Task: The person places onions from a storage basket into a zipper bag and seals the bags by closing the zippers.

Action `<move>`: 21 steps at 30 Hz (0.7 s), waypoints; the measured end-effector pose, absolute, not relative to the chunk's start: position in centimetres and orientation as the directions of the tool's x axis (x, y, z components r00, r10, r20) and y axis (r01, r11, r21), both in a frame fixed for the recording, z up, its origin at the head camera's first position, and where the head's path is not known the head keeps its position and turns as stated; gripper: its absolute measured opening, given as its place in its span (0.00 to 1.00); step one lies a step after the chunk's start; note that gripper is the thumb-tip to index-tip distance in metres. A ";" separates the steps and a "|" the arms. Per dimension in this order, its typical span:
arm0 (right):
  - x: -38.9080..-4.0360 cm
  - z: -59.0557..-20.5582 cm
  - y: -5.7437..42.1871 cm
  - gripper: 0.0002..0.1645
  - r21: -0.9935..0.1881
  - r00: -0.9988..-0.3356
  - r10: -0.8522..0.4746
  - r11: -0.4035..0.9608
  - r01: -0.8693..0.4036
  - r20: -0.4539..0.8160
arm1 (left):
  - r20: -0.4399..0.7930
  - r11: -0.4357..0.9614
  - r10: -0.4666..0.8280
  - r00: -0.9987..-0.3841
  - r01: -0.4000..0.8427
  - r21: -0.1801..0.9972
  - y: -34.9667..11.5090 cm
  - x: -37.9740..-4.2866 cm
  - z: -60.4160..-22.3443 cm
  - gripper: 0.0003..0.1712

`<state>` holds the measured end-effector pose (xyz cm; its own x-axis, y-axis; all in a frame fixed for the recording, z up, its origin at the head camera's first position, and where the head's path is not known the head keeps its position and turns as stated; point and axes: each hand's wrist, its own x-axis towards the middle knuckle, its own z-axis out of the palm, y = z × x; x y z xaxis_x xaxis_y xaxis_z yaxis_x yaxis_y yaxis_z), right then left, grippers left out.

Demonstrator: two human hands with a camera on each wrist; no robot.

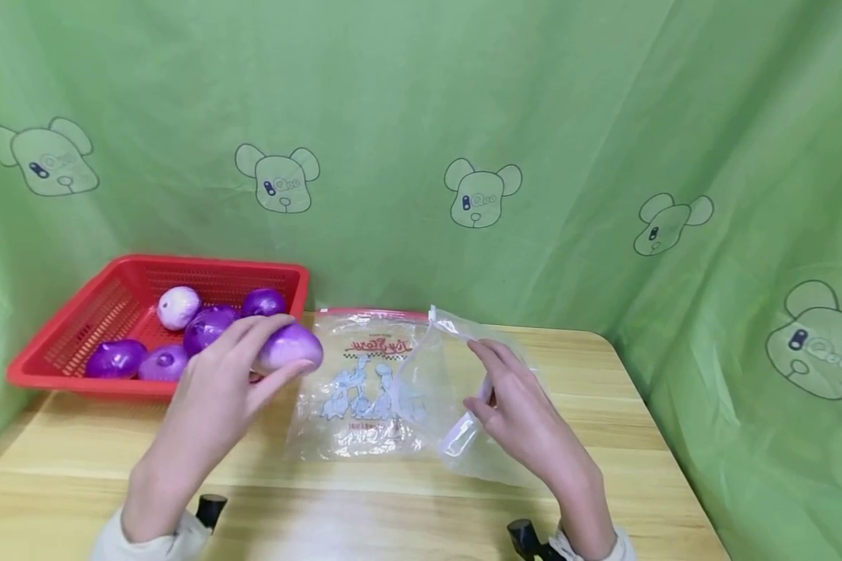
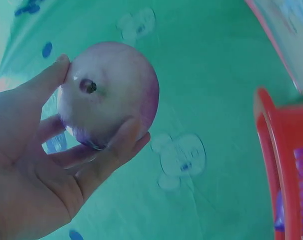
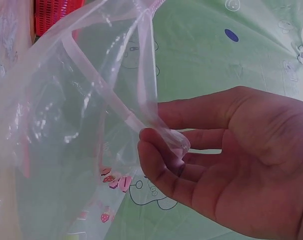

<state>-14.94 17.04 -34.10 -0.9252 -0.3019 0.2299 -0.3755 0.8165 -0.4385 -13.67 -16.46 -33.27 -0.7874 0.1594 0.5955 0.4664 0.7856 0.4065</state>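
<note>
My left hand (image 1: pixel 217 389) grips a purple onion (image 1: pixel 291 349) between thumb and fingers, held up just right of the red basket (image 1: pixel 161 387). In the left wrist view the onion's pale side and dark stem end (image 2: pixel 89 86) show. My right hand (image 1: pixel 526 417) pinches the edge of a clear plastic bag (image 3: pixel 56 115); a whitish strip (image 3: pixel 96 82) runs along its mouth to the fingers. This bag overlaps a flat clear zip bag (image 1: pixel 365 444) with a red top strip and blue printed figures, lying between the hands.
Several purple onions (image 1: pixel 210 327) and a paler one (image 1: pixel 178 308) lie in the basket at the left of the wooden table (image 1: pixel 309 506). A green curtain (image 1: pixel 393 93) with bear heads surrounds the table behind and at the sides. The table's right edge (image 1: pixel 656 436) runs beside the curtain.
</note>
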 end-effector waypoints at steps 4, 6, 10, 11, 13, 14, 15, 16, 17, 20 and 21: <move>-15.0 -33.9 17.2 0.46 -0.447 -0.922 -0.309 0.808 -0.384 0.233 | 0.592 0.745 0.187 -0.784 0.506 0.435 -14.6 -13.1 -33.5 0.31; -14.9 -33.9 17.4 0.46 -0.448 -0.922 -0.308 0.807 -0.385 0.236 | 0.571 0.717 0.204 -0.795 0.518 0.466 -13.8 -12.9 -33.7 0.31; -14.7 -34.0 17.6 0.46 -0.445 -0.924 -0.295 0.813 -0.376 0.242 | 0.522 0.688 0.236 -0.820 0.520 0.506 -12.4 -12.9 -34.1 0.32; -14.7 -34.0 17.7 0.46 -0.442 -0.923 -0.296 0.814 -0.378 0.244 | 0.511 0.689 0.240 -0.825 0.515 0.509 -12.0 -13.0 -34.2 0.32; -14.8 -34.1 17.6 0.46 -0.441 -0.921 -0.301 0.812 -0.383 0.245 | 0.501 0.691 0.257 -0.826 0.520 0.503 -11.3 -13.3 -34.2 0.32; -14.8 -34.1 17.6 0.46 -0.438 -0.920 -0.306 0.811 -0.387 0.245 | 0.498 0.691 0.272 -0.824 0.527 0.495 -10.9 -13.4 -34.3 0.32; -14.8 -34.1 17.6 0.46 -0.438 -0.919 -0.310 0.810 -0.390 0.245 | 0.496 0.690 0.288 -0.819 0.536 0.486 -10.5 -13.5 -34.3 0.32; -14.8 -34.1 17.5 0.45 -0.434 -0.917 -0.315 0.810 -0.395 0.247 | 0.494 0.690 0.305 -0.814 0.546 0.475 -10.1 -13.6 -34.3 0.33; -14.8 -34.1 17.5 0.45 -0.436 -0.915 -0.318 0.807 -0.399 0.248 | 0.494 0.693 0.321 -0.808 0.556 0.459 -9.7 -13.7 -34.3 0.33; -14.7 -34.0 17.3 0.46 -0.434 -0.909 -0.327 0.802 -0.411 0.257 | 0.503 0.707 0.341 -0.794 0.569 0.419 -8.6 -13.7 -34.4 0.35; -14.7 -33.9 17.3 0.46 -0.435 -0.908 -0.329 0.799 -0.415 0.261 | 0.507 0.715 0.336 -0.794 0.566 0.411 -8.3 -13.6 -34.5 0.35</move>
